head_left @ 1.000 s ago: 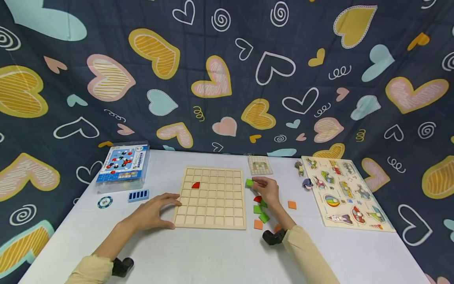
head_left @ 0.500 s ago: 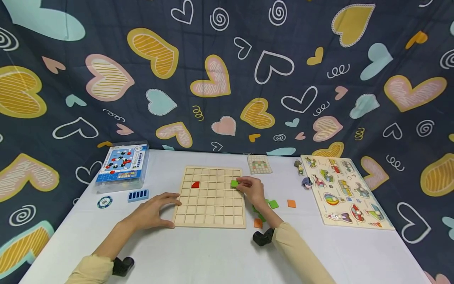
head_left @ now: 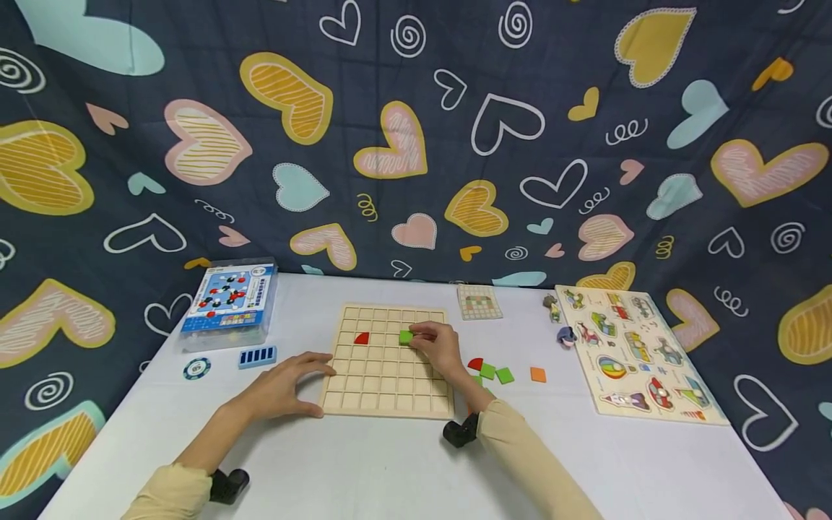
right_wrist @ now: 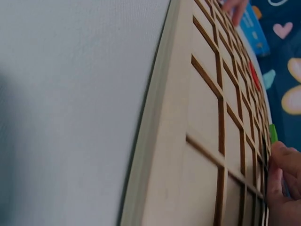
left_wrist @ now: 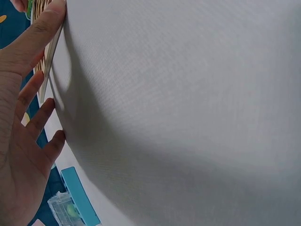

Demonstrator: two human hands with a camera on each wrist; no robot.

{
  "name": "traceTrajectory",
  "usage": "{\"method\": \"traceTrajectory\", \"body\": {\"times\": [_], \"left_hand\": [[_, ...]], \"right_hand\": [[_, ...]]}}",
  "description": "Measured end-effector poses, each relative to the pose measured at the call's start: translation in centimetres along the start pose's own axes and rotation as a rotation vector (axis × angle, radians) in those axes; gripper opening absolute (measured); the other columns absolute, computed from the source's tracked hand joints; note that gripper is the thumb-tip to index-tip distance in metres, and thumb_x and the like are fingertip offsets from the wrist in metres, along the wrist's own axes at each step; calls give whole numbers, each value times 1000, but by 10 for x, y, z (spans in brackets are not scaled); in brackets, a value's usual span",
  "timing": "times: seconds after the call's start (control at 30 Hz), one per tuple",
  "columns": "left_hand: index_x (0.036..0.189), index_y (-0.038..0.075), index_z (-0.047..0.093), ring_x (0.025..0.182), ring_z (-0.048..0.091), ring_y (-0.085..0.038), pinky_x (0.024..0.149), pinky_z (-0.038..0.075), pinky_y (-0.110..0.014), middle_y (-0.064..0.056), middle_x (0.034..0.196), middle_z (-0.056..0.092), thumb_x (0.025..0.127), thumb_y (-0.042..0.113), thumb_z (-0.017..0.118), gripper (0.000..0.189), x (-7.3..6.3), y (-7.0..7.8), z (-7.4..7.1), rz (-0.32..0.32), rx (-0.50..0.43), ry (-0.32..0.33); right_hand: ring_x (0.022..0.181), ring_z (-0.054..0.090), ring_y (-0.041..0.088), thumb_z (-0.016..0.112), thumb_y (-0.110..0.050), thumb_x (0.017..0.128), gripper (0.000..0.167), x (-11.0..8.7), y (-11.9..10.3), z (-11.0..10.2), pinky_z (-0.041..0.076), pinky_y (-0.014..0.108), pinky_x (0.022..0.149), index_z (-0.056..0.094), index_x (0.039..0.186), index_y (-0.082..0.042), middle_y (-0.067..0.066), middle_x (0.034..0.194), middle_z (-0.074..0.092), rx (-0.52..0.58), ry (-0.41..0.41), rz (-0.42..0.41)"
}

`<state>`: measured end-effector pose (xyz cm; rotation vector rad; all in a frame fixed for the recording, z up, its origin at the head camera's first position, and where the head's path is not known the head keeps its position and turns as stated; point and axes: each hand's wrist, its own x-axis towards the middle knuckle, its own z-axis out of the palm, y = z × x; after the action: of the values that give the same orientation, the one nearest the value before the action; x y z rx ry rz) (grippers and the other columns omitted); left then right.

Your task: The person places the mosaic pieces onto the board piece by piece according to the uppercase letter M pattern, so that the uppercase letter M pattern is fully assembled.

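The right hand pinches a green square tile between thumb and fingers; it juts left from the fingertips over the gridded board, its sides about equal and roughly in line with the grid. The left hand, thumb spread wide from its fingers, touches the board's left edge without closing round it.

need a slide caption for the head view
The right hand pinches a green tile over a wooden grid board that bears one red piece, while the left hand touches the board's edge.
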<state>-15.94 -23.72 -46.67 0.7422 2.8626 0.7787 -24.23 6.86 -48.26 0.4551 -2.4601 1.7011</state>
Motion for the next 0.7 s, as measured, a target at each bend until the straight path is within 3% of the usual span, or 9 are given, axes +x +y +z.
{"method": "traceTrajectory", "body": {"times": [0.4, 0.7], "left_hand": [[122, 22, 63, 129, 42, -39, 96, 40, -61, -8, 142, 47, 67, 45, 83, 63, -1, 2, -1, -10, -29, -11], [122, 23, 63, 130, 42, -38, 97, 40, -60, -6, 142, 47, 67, 47, 82, 63, -1, 1, -1, -29, -37, -18]], "right_hand": [[78, 69, 28, 74, 9, 76, 22, 8, -7, 28, 55, 23, 68, 71, 98, 7, 19, 89, 71, -23, -49, -56], [81, 69, 29, 73, 9, 77, 21, 10, -12, 37, 55, 22, 69, 70, 98, 8, 19, 91, 71, -43, -84, -40]]}}
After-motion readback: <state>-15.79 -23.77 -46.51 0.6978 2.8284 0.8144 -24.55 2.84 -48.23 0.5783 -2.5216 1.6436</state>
